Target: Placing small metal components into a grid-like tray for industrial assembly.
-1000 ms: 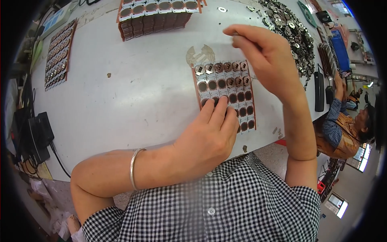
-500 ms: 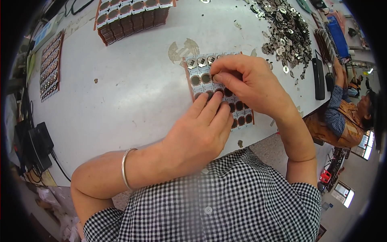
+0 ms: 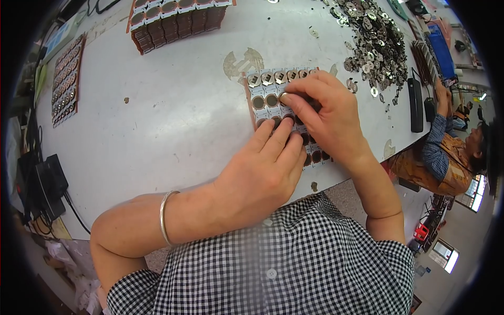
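1. workshop setting, pale grey bench (image 3: 157,121) seen from above; surface scuffed, with small specks and a worn patch just above the work.
2. item in hand: grid tray (image 3: 273,100), reddish-brown with pale cell frames, lying flat near the bench's front edge, directly ahead of the person. top row holds small metal discs (image 3: 268,79); several cells below show empty brown wells.
3. left hand (image 3: 262,173): laid flat, palm down, fingers extended and close together, fingertips resting on the tray's lower left cells. not clenched, grasping nothing; it appears to pin the tray. silver bangle (image 3: 165,218) on the wrist.
4. right hand (image 3: 325,113): curled over the tray's middle rows, thumb and forefinger pinched at a cell near the second row. whether a disc sits between the fingertips cannot be told; the fingers hide it.
5. handling note, as a judgement: seating a disc well calls for keeping the tray pinned so it cannot slide, lowering the piece level into its well, and pressing until it sits flush. filling row by row would keep the empty cells easy to see.
6. also present: heap of loose metal parts (image 3: 378,42) at upper right, well apart from the tray; stack of filled trays (image 3: 176,18) at the far edge; another flat tray (image 3: 65,86) at far left; dark boxes with cables (image 3: 44,186) at left; another person (image 3: 446,152) seated at right.
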Action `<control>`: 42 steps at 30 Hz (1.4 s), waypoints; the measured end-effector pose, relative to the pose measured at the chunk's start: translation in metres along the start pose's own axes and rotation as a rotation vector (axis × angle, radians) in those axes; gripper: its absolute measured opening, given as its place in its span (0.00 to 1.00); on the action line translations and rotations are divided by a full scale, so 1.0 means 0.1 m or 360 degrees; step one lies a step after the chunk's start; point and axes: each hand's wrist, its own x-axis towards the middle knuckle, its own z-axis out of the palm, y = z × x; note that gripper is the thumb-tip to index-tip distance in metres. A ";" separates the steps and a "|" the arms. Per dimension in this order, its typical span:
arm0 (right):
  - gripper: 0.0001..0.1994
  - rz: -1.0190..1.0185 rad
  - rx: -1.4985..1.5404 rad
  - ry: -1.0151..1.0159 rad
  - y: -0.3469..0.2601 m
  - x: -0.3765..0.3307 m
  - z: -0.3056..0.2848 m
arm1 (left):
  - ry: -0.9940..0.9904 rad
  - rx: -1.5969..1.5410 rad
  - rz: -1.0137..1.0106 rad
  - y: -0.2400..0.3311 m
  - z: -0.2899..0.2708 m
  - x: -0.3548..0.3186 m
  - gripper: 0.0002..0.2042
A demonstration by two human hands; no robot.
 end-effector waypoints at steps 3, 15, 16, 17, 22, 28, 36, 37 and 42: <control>0.11 -0.0135 0.0013 0.0131 0.04 -0.09 0.03 | 0.0005 0.0021 -0.0005 0.01 0.01 0.00 0.21; 0.13 -0.0256 -0.0164 0.0240 0.05 -0.14 0.11 | -0.0080 -0.0064 -0.0008 0.00 -0.04 0.02 0.24; 0.13 -0.0289 -0.0171 0.0255 0.05 -0.13 0.11 | -0.0081 -0.0068 0.0004 0.01 -0.05 0.02 0.24; 0.12 -0.0322 -0.0177 0.0269 0.06 -0.12 0.09 | -0.0091 -0.0071 -0.0004 0.01 -0.05 0.03 0.25; 0.12 -0.0376 -0.0171 0.0086 0.13 0.01 -0.08 | -0.0119 -0.0077 -0.0014 -0.01 -0.07 0.04 0.26; 0.12 -0.0460 -0.0440 0.0356 0.83 0.71 -0.36 | -0.0118 -0.0089 0.0029 -0.03 -0.07 0.06 0.26; 0.09 -0.0193 -0.0266 0.0030 0.54 0.85 -0.36 | -0.0111 -0.0087 -0.0013 -0.03 -0.08 0.04 0.25; 0.09 -0.0166 -0.0191 0.0012 0.47 0.77 -0.36 | -0.0109 -0.0089 -0.0016 -0.03 -0.08 0.04 0.25; 0.08 -0.0180 -0.0398 0.0077 0.59 0.61 -0.40 | -0.0127 -0.0081 0.0007 -0.03 -0.09 0.05 0.24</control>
